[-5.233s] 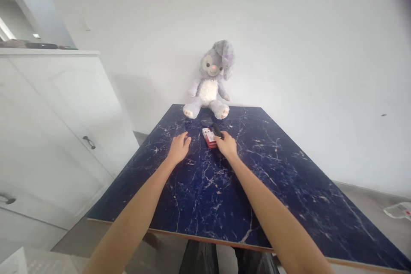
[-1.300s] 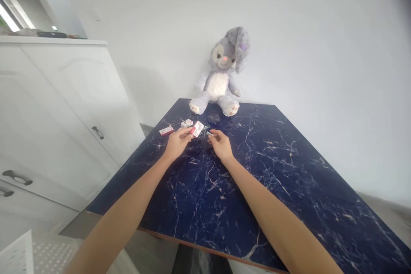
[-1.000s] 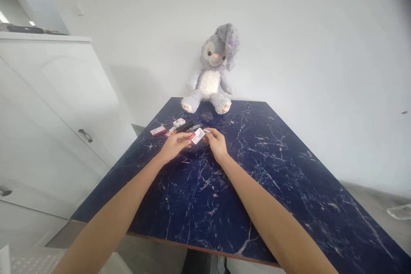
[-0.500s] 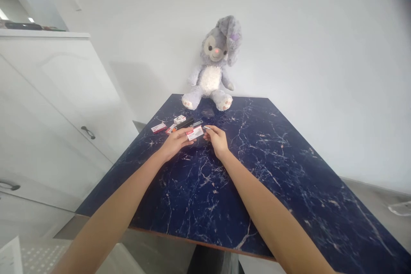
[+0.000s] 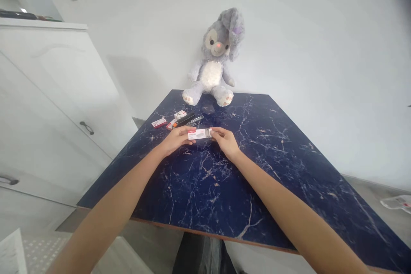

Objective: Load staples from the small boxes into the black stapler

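My left hand [image 5: 177, 139] is closed on the left end of a small white and red cardboard box [image 5: 197, 134], held above the table. At the box's right end, my right hand [image 5: 226, 141] pinches a small greyish piece [image 5: 208, 133] that adjoins the box. Whether that piece is part of the box or something inside it, I cannot tell. Just beyond my left hand lie a black stapler-like object [image 5: 184, 120] with an orange tip and a silver pen-like tool [image 5: 195, 120]. Beside them are a red and white box [image 5: 159, 123] and a white box [image 5: 180, 114].
A grey plush rabbit [image 5: 212, 75] sits against the wall at the far edge of the dark blue marbled table [image 5: 272, 171]. A flat dark object [image 5: 208, 109] lies before its feet. White cabinets [image 5: 48, 107] stand on the left.
My right hand has come up against the box's right end, where a gap showed before. The box has turned to lie more level. The whole view has shifted slightly.
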A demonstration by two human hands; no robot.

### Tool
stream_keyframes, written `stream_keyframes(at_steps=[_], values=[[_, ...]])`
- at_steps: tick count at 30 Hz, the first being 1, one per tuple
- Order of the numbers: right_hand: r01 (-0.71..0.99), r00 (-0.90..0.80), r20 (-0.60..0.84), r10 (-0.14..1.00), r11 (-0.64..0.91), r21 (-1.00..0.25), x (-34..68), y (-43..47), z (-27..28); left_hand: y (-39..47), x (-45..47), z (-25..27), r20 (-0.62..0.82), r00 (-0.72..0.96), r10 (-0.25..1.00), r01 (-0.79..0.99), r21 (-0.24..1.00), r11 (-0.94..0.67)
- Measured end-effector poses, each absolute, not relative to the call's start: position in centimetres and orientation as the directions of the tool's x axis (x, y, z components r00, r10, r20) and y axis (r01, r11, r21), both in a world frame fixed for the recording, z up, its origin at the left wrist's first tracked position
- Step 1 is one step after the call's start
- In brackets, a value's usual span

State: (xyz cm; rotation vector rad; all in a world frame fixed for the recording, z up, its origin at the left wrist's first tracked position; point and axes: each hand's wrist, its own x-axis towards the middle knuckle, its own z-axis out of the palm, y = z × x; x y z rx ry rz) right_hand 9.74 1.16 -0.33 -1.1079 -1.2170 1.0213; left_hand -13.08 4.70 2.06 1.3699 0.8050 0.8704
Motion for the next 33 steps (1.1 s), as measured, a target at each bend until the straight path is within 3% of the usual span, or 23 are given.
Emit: stream_keyframes(at_steps=[4,8,13,17,28,33], values=[[0.018,0.212,0.206,0.955,0.207,-0.978,10.2,0.5,-0.3,4.7,-13.1,2.0,0.016,0.474,0.881,-0.037,0.999,0.002],[0.194,0.284,0.318,0.905,0.27,-0.943,9.8,-0.5,0.9,4.6,-12.8,2.1,-0.008,0.472,0.882,-0.016,1.0,0.017],[0.335,0.128,0.435,0.891,0.374,-0.865,9.0,-1.6,2.0,4.7,-12.7,2.2,-0.021,0.445,0.895,-0.037,0.998,0.041],[0.444,0.179,0.463,0.868,0.348,-0.825,9.2,-1.4,1.8,4.9,-12.8,2.0,-0.012,0.432,0.902,-0.051,0.998,0.037],[0.294,0.186,0.361,0.914,0.299,-0.908,9.5,-0.7,1.2,3.8,-12.4,3.0,-0.046,0.48,0.876,-0.02,0.998,0.063],[0.4,0.126,0.435,0.892,0.355,-0.845,9.2,-1.4,1.9,3.8,-12.1,3.2,-0.081,0.434,0.897,-0.082,0.988,0.129]])
